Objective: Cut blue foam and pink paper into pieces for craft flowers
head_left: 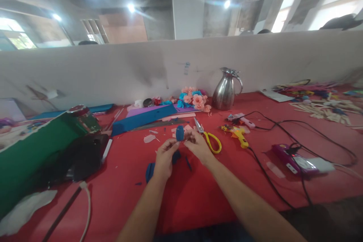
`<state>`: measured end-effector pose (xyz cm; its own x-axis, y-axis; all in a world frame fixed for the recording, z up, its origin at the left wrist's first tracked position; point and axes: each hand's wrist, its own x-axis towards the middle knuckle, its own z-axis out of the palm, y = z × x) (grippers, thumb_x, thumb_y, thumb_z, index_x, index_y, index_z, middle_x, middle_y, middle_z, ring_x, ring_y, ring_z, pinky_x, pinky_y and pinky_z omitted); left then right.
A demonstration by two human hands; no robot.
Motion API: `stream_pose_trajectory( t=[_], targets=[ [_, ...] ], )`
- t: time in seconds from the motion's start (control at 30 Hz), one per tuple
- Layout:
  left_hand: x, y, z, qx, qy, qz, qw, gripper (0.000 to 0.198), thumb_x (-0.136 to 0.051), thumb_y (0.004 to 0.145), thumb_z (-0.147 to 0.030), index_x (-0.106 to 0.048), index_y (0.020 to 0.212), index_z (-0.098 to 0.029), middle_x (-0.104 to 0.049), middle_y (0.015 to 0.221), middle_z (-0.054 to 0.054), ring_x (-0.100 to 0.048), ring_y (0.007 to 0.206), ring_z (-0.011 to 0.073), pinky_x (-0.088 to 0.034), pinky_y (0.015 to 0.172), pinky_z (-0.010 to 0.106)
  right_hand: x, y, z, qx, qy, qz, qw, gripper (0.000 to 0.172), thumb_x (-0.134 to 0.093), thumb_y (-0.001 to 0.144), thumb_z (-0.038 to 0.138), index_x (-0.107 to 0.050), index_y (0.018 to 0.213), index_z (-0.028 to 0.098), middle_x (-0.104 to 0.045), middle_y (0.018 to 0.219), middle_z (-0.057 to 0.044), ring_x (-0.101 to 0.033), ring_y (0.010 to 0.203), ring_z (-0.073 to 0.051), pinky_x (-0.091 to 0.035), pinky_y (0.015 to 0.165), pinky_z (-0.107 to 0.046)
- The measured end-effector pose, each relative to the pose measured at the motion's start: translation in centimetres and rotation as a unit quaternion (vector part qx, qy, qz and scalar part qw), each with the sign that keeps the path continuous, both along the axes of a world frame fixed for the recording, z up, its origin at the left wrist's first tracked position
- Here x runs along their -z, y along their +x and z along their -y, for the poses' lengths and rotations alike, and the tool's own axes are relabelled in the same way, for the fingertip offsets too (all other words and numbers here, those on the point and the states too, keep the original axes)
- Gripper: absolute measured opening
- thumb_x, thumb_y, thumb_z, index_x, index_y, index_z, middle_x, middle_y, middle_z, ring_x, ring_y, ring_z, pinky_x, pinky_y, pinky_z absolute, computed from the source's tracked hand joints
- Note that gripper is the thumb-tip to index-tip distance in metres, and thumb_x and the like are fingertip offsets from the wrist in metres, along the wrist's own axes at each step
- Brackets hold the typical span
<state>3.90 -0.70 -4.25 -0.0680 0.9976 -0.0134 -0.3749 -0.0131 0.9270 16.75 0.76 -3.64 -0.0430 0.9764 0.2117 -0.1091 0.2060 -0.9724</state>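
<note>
Between my two hands, a small dark-blue paper petal [180, 133] is held up above the red table. My left hand [166, 155] has its fingers closed at the petal's lower edge. My right hand [197, 143] pinches its right side. Under and beside my left hand lie dark-blue paper pieces [149, 172], partly hidden by it. A narrow blue scrap [188, 163] rests below my right hand. Just right of that hand are scissors with yellow handles [213, 143], blades pointing away from me.
A yellow glue gun [240, 136], a pink glue gun [245, 120] and a purple power strip [295, 160] trail cords on the right. Behind stand a steel jug [225, 90] and paper flowers [197, 100]. Blue paper [141, 119] lies at the back; a jar [85, 119] sits left.
</note>
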Motion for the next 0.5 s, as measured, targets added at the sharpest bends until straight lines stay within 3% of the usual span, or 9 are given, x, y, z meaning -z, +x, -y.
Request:
stream_pose_trajectory(
  t=[0.2, 0.5],
  targets=[
    [-0.4, -0.1, 0.0, -0.002, -0.003, 0.055, 0.998, 0.019, -0.079, 0.054, -0.024, -0.068, 0.068, -0.016, -0.066, 0.069, 0.000, -0.059, 0.066, 0.0127, -0.045, 0.058, 0.022, 0.7, -1.2, 0.8, -0.082, -0.049, -0.005, 0.995, 0.016, -0.061, 0.065, 0.025, -0.059, 0.080, 0.019, -0.062, 0.070, 0.002, -0.055, 0.053, -0.011, -0.045, 0.054, -0.025],
    [0.0, -0.1, 0.0, -0.023, 0.008, 0.016, 1.000, 0.027, -0.078, 0.058, -0.028, -0.070, 0.081, -0.015, -0.070, 0.074, 0.003, -0.059, 0.064, 0.0133, -0.046, 0.059, 0.024, 0.4, -1.1, 0.9, -0.070, -0.029, 0.002, 0.997, 0.013, -0.064, 0.068, 0.031, -0.061, 0.069, 0.019, -0.058, 0.057, 0.004, -0.052, 0.047, -0.010, -0.042, 0.049, -0.023]
  ],
)
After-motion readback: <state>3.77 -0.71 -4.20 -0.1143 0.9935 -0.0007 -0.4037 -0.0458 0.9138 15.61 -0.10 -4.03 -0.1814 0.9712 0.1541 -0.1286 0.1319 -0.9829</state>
